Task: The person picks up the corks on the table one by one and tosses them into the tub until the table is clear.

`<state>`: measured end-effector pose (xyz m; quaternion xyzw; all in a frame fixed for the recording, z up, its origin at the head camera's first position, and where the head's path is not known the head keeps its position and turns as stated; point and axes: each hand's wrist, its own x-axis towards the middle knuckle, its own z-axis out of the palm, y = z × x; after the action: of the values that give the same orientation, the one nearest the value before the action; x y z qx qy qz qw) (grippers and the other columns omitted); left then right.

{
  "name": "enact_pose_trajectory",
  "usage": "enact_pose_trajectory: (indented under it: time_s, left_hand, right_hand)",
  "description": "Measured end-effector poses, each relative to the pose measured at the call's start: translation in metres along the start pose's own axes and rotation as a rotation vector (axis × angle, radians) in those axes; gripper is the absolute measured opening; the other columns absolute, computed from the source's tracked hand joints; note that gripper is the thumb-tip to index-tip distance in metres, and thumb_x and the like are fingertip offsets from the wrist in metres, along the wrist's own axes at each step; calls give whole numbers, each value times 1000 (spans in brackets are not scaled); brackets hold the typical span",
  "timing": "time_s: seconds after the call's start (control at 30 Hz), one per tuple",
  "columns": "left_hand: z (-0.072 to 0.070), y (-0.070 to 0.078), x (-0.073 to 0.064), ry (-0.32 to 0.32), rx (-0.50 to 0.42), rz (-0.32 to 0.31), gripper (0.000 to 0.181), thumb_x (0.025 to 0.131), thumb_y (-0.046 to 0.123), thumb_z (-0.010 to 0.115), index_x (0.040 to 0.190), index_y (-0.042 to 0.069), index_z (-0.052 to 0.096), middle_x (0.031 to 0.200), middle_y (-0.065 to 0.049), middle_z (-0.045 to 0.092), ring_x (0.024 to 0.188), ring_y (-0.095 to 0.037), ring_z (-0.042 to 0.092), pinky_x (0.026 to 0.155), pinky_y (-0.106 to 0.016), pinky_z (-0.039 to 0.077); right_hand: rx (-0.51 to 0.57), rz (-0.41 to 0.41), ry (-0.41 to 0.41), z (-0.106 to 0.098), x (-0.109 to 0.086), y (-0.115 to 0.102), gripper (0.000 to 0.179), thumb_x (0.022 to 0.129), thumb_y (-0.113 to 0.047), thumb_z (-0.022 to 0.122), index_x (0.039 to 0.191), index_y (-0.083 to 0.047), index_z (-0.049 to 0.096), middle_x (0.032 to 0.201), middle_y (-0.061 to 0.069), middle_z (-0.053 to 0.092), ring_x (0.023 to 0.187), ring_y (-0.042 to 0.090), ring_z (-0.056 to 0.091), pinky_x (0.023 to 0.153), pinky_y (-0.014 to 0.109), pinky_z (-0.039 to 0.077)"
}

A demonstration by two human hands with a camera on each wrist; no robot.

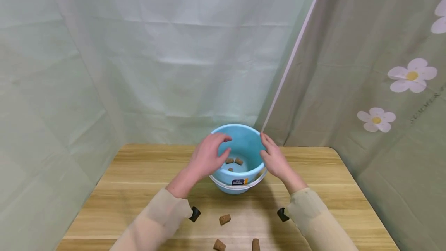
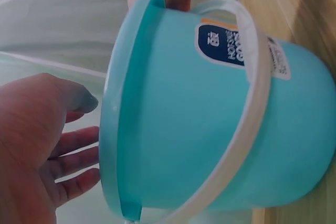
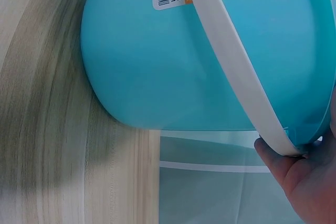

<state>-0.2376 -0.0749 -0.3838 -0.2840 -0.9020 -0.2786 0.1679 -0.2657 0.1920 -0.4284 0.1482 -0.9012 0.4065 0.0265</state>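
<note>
A light blue bucket (image 1: 244,140) stands upright on the table, its white handle (image 2: 258,93) hanging down across the front. Several brown corks (image 1: 238,161) lie on its bottom. My left hand (image 1: 208,152) is over the left part of the rim, fingers loosely bent and spread from the thumb, with nothing seen between them. In the left wrist view, that hand's fingers (image 2: 79,156) are partly hidden behind the rim. On the right, my right hand (image 1: 275,159) grips the rim near the handle's joint; in the right wrist view a finger (image 3: 275,158) lies against that joint.
Three more corks lie on the wooden table (image 1: 139,189) in front of the bucket: one nearer cork (image 1: 225,219), another cork (image 1: 219,244) and a third cork (image 1: 256,244) at the bottom edge. Behind the table hangs a pale curtain (image 1: 195,69). Black wrist mounts (image 1: 195,214) show at both sleeves.
</note>
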Motion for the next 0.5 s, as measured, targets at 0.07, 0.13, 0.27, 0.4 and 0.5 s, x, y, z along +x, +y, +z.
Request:
enact_pose_trajectory:
  time_s: [0.07, 0.13, 0.27, 0.4, 0.5]
  left_hand:
    - [-2, 1, -7, 22, -9, 21, 26, 99, 12, 75, 124, 7, 74, 122, -6, 74, 114, -28, 67, 99, -44, 58]
    - [-4, 2, -14, 44, -16, 39, 24, 97, 11, 76, 121, 7, 74, 119, -6, 74, 113, -28, 67, 98, -45, 58]
    - [-8, 2, -28, 97, -37, 80, 22, 95, 9, 78, 116, 7, 75, 113, -5, 74, 107, -27, 67, 96, -45, 58]
    - [-13, 3, -43, 135, -49, 127, 18, 93, 8, 79, 111, 8, 75, 108, -1, 73, 101, -25, 66, 89, -43, 58]
    - [-15, 3, -55, 134, -48, 152, 18, 92, 8, 81, 109, 9, 75, 107, 0, 73, 100, -22, 65, 85, -40, 58]
  right_hand:
    - [0, 0, -4, 0, 0, 0, 66, 105, -8, 44, 168, 1, 25, 175, 21, 22, 160, 40, 22, 129, 57, 21]
    - [-1, -1, -5, 0, 0, -1, 66, 105, -8, 44, 168, 1, 24, 174, 21, 23, 160, 40, 22, 129, 56, 20]
    - [0, -2, -3, -1, 0, -1, 66, 105, -8, 44, 167, 2, 24, 174, 22, 23, 160, 40, 22, 129, 57, 21]
    - [4, 1, -1, -1, -1, -2, 66, 105, -7, 44, 167, 3, 24, 174, 23, 22, 160, 41, 21, 129, 57, 21]
    - [4, 1, -1, -2, -1, -3, 66, 105, -7, 43, 167, 3, 24, 174, 23, 22, 160, 41, 22, 129, 58, 21]
